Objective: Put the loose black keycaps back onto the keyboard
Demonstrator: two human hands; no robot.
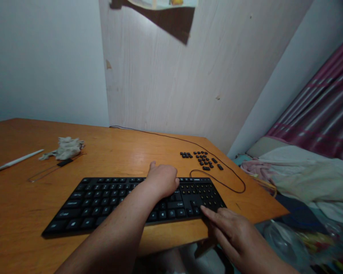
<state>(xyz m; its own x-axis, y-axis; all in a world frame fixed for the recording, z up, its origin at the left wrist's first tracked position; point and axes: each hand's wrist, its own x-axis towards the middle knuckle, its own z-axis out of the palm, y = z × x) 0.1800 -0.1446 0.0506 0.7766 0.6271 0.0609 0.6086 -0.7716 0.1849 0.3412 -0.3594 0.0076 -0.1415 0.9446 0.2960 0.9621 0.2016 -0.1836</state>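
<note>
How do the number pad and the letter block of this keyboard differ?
The number pad shows bare sockets with small pale centres, while the letter block carries black keycaps.
The letter block is wider; the number pad is narrower.
The left forearm crosses over the letter block, whereas the right hand is beside the number pad's near edge.
Both are black parts of the same keyboard.

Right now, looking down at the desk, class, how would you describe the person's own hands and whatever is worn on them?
The left hand and the right hand are both bare, with no gloves. No watch, bracelet or sleeve shows as far as the picture reaches. No ring shows on the right; the left's fingers are mostly hidden, so I can't tell there.
</note>
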